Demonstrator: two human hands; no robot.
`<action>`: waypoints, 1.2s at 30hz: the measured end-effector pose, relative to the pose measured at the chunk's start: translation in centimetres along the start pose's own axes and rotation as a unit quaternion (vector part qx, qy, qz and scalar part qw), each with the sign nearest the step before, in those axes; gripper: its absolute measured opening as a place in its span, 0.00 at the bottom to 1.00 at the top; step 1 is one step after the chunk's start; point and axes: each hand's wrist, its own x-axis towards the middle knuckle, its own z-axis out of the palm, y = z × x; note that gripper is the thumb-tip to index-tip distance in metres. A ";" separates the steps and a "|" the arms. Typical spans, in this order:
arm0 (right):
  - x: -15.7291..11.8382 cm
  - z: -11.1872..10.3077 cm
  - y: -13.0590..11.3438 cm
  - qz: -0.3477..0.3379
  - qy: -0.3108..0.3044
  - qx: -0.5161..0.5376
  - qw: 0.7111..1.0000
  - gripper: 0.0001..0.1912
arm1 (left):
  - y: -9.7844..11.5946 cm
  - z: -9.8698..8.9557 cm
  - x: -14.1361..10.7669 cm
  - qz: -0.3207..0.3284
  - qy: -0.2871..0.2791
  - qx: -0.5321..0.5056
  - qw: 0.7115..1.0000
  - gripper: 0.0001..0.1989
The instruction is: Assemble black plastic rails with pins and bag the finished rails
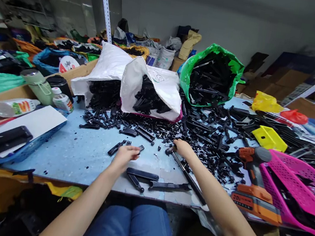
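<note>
My left hand (125, 157) is closed in a pinch on a small black plastic part (141, 148) above the blue table. Beside it on the left lies a short black hinged piece (116, 148). My right hand (183, 148) reaches to the edge of a heap of loose screws and small black parts (170, 131). Its fingers are pressed together, and whatever they hold is hidden. Just below that hand a long black rod (188, 175) slants toward the table's front edge. Between my forearms rest a folded black bracket (139, 175) and a black arm with a forked end (169, 186).
White sacks (160, 82) and a green bag (237, 75) of black parts stand behind the heap. At right are an orange cordless drill (256, 189), a pink basket (302, 165) and a yellow tray (270, 139). Bottles (15, 106) and a blue basket (24, 148) sit left.
</note>
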 end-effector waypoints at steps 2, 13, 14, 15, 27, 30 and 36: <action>-0.4 0.1 0.1 -0.012 0.001 -0.003 1.000 0.11 | -1.3 -2.2 -2.2 -0.037 0.014 -0.053 0.998 0.05; -7.2 -1.7 -2.8 -0.036 0.114 0.213 0.970 0.11 | -2.2 -2.4 -4.6 -0.117 0.046 -0.176 0.976 0.14; -8.0 -1.7 -3.5 -0.049 0.105 0.281 0.953 0.11 | -2.3 -2.2 -4.6 -0.114 0.045 -0.161 0.979 0.15; -8.7 -1.5 -4.2 -0.060 0.088 0.338 0.935 0.10 | -2.4 -2.1 -4.5 -0.113 0.043 -0.148 0.982 0.16; -10.9 -1.5 -7.5 -0.105 0.016 0.249 0.963 0.06 | -4.2 -1.5 -4.6 0.009 0.075 -0.030 0.997 0.15; -11.5 -1.6 -7.9 -0.130 0.004 0.228 0.965 0.05 | -4.1 -1.1 -5.5 0.186 0.120 0.145 0.965 0.13; -11.5 -0.1 -7.8 -0.132 0.043 0.199 0.970 0.06 | -2.8 1.6 -6.7 0.430 -0.051 0.354 0.829 0.19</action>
